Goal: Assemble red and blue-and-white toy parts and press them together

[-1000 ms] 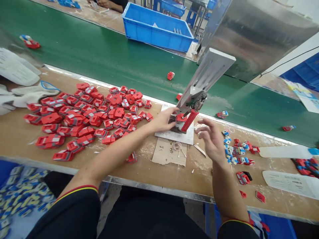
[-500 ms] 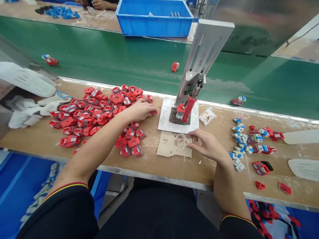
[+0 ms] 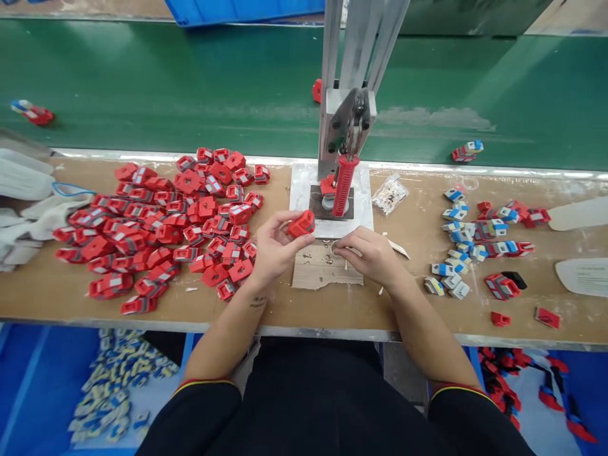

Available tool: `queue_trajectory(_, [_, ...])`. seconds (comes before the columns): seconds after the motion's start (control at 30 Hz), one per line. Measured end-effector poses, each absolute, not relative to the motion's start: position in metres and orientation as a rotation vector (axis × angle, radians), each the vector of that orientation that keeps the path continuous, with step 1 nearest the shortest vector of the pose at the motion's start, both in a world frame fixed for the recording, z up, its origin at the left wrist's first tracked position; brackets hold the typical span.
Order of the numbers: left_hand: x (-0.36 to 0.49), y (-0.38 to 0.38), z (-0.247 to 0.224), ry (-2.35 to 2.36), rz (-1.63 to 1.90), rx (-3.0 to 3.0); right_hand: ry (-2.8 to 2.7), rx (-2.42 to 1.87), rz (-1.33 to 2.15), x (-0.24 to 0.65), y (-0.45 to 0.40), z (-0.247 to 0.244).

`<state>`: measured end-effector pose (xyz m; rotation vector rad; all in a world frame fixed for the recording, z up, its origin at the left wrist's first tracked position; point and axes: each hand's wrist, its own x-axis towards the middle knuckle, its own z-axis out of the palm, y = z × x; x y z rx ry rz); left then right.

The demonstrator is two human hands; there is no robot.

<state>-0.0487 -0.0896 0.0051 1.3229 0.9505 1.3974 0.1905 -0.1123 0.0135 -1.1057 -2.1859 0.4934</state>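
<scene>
My left hand [image 3: 278, 250] holds a red plastic part [image 3: 301, 224] between thumb and fingers, just in front of the press's white base plate [image 3: 297, 190]. My right hand [image 3: 363, 253] is pinched over a torn piece of cardboard [image 3: 323, 275] with small dark bits on it; what its fingertips hold is too small to name. The press's red handle [image 3: 345, 187] points down, and another red part [image 3: 327, 185] sits at the press foot. To the left spreads a large pile of red and grey parts [image 3: 190, 212].
A bag of white sticks [image 3: 390, 194] lies right of the press. Farther right are blue and white pieces [image 3: 458, 234] and red parts. Behind runs a green belt [image 3: 190, 95]. White gloves [image 3: 47, 218] lie far left. Blue bins [image 3: 42, 380] stand below the table edge.
My left hand has moved from the pile towards the cardboard, with a red part now clearly visible in it. My right hand has shifted slightly left and its fingers have closed. The view has tilted down.
</scene>
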Motion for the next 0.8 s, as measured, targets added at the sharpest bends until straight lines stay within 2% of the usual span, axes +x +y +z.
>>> queue_trajectory(0.1, [-0.048,-0.094,-0.003,0.95,1.324,1.242,-2.209,-1.092,0.429,0.188,-0.111,0.011])
queue_trajectory(0.23, [-0.048,-0.104,-0.002,0.933,1.351,1.3,-2.124,-1.114,0.552,0.197,-0.112,0.021])
queue_trajectory(0.43, [-0.042,-0.112,0.003,0.964,1.353,1.378,-1.649,-1.088,0.575,0.216,-0.122,0.045])
queue_trajectory(0.6, [-0.041,-0.114,0.007,0.925,1.208,1.048,-1.317,-1.043,0.676,0.206,-0.123,0.048])
queue_trajectory(0.8, [-0.034,-0.117,0.021,0.844,0.814,0.745,-1.171,-1.033,0.813,0.187,-0.123,0.042])
